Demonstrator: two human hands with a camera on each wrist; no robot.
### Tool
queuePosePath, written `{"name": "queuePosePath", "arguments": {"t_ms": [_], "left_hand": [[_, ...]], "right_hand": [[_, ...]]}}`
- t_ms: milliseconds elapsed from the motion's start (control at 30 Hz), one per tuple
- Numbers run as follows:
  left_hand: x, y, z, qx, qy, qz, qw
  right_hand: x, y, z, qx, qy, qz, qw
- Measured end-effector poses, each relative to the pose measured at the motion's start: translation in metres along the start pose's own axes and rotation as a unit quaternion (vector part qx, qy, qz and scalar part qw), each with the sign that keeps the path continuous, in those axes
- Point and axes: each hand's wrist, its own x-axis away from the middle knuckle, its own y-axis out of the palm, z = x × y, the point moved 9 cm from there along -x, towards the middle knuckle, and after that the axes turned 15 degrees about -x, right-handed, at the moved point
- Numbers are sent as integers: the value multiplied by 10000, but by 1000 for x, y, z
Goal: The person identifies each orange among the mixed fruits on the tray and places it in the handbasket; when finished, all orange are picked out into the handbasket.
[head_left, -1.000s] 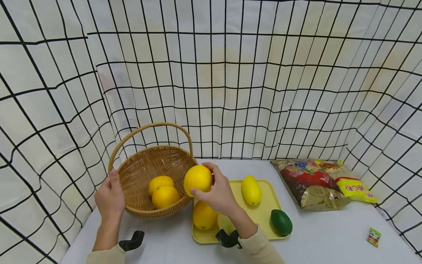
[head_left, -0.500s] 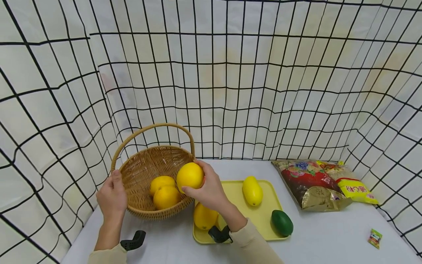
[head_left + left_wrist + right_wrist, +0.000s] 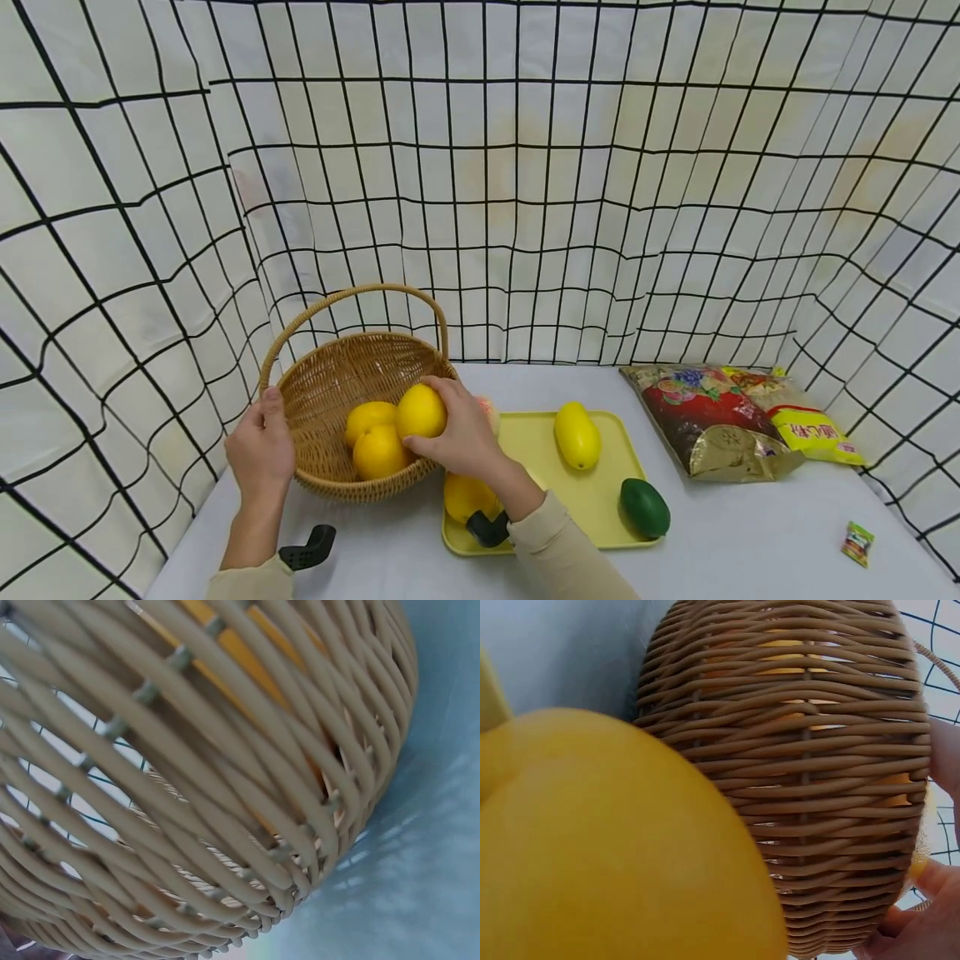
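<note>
A wicker basket point(image 3: 322, 417) with a tall hoop handle leans toward me on the table. My left hand point(image 3: 262, 450) grips its left rim, thumb on top. Inside lie two yellow-orange round fruits point(image 3: 378, 452), partly overlapping. With curled fingers and thumb, my right hand point(image 3: 467, 440) holds a yellow orange point(image 3: 421, 411) over the basket's right rim, close beside those fruits. In the right wrist view the basket's woven side point(image 3: 802, 772) fills the middle, and fingers point(image 3: 922, 922) show at its rim. Through the weave, orange colour point(image 3: 255, 660) appears in the left wrist view.
Right of the basket is a yellow tray point(image 3: 600, 521). It bears a yellow oval fruit point(image 3: 577, 435), a dark green avocado point(image 3: 644, 507) and a large yellow fruit point(image 3: 467, 497) near my right wrist. Food bags point(image 3: 712, 425) and a small packet point(image 3: 857, 543) lie farther right.
My right hand has carried the orange left and slightly down, from beside the basket to inside its right rim. A pinkish fruit now shows behind that hand. My left hand keeps its grip.
</note>
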Motion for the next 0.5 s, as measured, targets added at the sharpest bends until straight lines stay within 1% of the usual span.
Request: {"name": "queuePosePath", "arguments": {"t_ms": [200, 500], "left_hand": [[0, -1, -2, 50, 29, 66, 10000], [-1, 0, 1, 16, 47, 109, 9999]], "right_hand": [[-1, 2, 0, -44, -27, 58, 10000], [-1, 0, 0, -159, 9, 138, 9998]]}}
